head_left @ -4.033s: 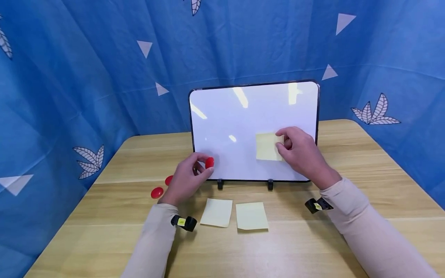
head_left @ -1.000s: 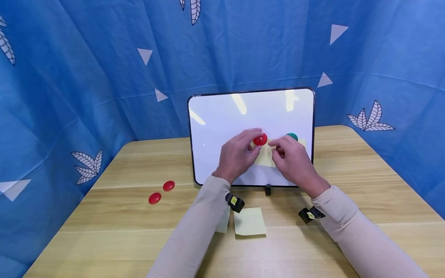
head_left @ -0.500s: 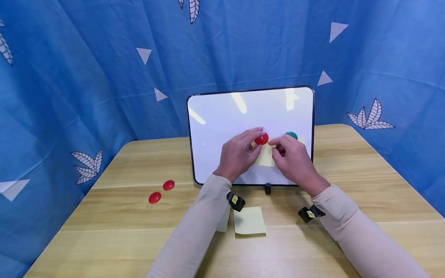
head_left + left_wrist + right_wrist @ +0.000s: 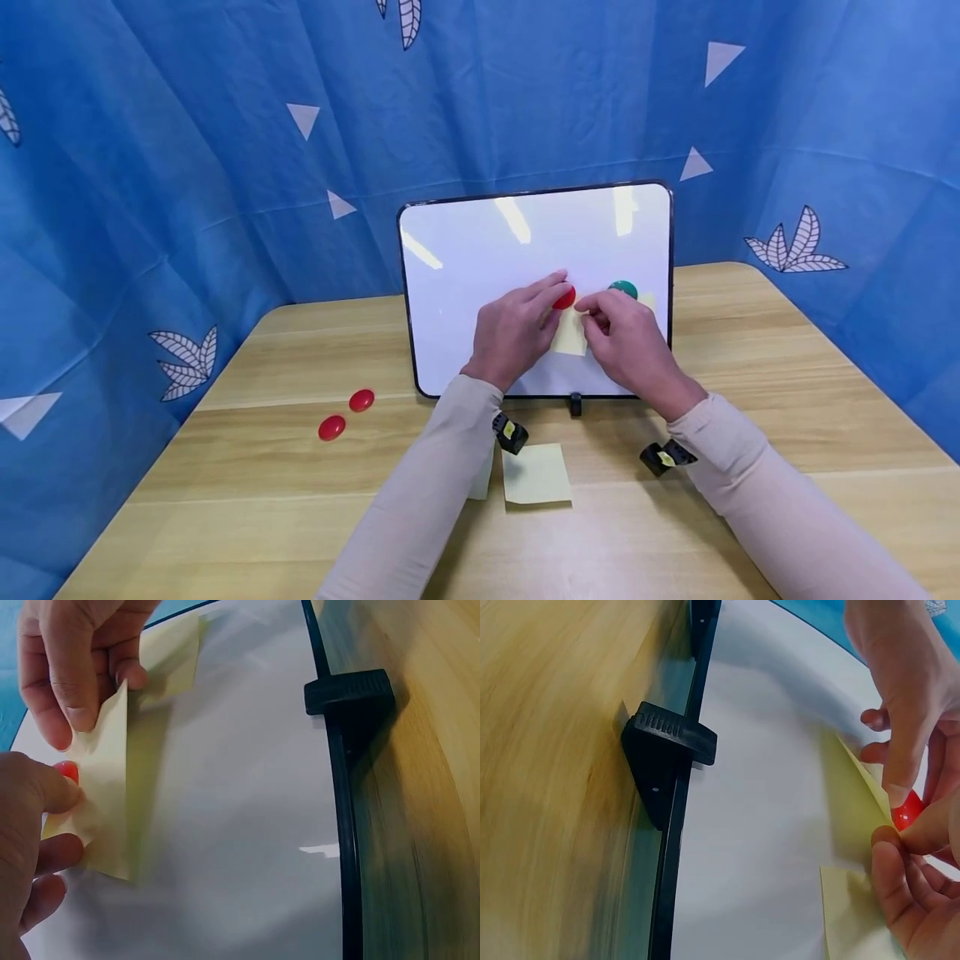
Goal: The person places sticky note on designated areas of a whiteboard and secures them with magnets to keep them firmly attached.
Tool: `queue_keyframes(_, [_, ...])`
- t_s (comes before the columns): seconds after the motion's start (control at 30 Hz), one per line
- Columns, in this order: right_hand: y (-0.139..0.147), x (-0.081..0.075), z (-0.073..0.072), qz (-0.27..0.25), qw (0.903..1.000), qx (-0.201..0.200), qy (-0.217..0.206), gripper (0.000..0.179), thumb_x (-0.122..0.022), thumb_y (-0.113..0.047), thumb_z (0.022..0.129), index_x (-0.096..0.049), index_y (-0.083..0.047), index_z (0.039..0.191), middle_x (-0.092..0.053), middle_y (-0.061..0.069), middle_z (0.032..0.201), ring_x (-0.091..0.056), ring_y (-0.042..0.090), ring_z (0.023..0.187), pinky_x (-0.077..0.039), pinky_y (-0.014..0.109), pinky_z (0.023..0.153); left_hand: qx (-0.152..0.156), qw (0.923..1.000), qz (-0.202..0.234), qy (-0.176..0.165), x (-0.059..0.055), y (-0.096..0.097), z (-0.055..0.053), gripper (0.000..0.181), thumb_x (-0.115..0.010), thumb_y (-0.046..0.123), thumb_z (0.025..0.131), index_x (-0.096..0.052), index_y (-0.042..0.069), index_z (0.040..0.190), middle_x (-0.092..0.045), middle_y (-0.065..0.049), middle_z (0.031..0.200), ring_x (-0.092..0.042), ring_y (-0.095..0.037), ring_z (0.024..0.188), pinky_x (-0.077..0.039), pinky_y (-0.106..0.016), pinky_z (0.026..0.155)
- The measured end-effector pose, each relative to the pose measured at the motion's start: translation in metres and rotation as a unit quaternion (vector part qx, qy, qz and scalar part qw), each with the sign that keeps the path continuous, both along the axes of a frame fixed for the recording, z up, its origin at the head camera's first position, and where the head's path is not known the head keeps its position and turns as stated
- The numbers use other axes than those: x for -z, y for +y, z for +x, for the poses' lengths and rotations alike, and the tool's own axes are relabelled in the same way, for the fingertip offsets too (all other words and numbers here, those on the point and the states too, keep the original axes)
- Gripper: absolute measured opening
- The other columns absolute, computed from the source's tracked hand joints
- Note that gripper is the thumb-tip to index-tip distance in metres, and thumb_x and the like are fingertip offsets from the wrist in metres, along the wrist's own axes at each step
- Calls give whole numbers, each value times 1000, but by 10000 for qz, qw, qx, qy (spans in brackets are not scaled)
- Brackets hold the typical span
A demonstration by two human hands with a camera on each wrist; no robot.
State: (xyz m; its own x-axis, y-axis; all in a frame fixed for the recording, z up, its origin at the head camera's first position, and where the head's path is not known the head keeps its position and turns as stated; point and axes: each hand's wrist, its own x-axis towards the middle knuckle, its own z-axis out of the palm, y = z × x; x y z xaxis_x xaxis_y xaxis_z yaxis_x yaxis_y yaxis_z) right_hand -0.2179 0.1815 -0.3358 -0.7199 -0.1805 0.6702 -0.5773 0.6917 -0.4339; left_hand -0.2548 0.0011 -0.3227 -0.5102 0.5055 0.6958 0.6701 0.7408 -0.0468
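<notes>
On the standing whiteboard [image 4: 465, 283], my left hand [image 4: 513, 333] holds a round red magnet [image 4: 565, 297] at the top of a pale yellow sticky note [image 4: 570, 333]. Its thumb and fingers lie around the magnet and note in the right wrist view. My right hand [image 4: 626, 337] pinches the same note's edge [image 4: 105, 802], just beside the magnet [image 4: 907, 811]. The lower part of this note stands off the board. A second yellow note [image 4: 851, 915] lies flat behind my right hand, with a green magnet [image 4: 624, 288] at its top.
Two red magnets [image 4: 332, 427] lie on the wooden table [image 4: 247, 500] at left. A sticky note [image 4: 536, 475] rests before the board; another [image 4: 482, 479] is partly hidden by my left sleeve. A black stand clip [image 4: 576, 404] supports the board's lower edge. Blue curtain [image 4: 480, 100] hangs behind.
Since the oldest frame, my left hand has carried the red magnet right and up to the note, and the green magnet has come into view. Lately, its fingers cover slightly more of the red magnet.
</notes>
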Motion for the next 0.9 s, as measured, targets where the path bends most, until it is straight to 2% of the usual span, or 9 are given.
queue_keyframes(0.2, [-1, -3, 0, 19, 10000, 44, -35, 16, -69, 1, 90, -69, 1, 106, -67, 13, 99, -62, 23, 80, -58, 41, 74, -92, 9997, -191, 155, -1, 0, 1, 49, -79, 28, 88, -65, 18, 135, -59, 4, 139, -69, -14, 106, -52, -21, 86])
queue_keyframes(0.43, [-2, -5, 2, 30, 9996, 183, -219, 17, -69, 2, 90, -69, 2, 107, -68, 14, 100, -62, 25, 81, -58, 42, 74, -160, 9995, -234, 151, 0, 1, 2, 50, -78, 29, 89, -65, 19, 136, -59, 5, 140, -68, -14, 108, -53, -23, 86])
queue_keyframes(0.9, [-2, -4, 4, -91, 9993, 311, -161, 12, -68, 1, 90, -70, 2, 102, -67, 13, 94, -60, 24, 78, -57, 40, 70, -253, 9992, -268, 183, 1, 1, 5, 49, -76, 31, 90, -64, 21, 136, -56, 8, 142, -71, -13, 100, -50, -17, 85])
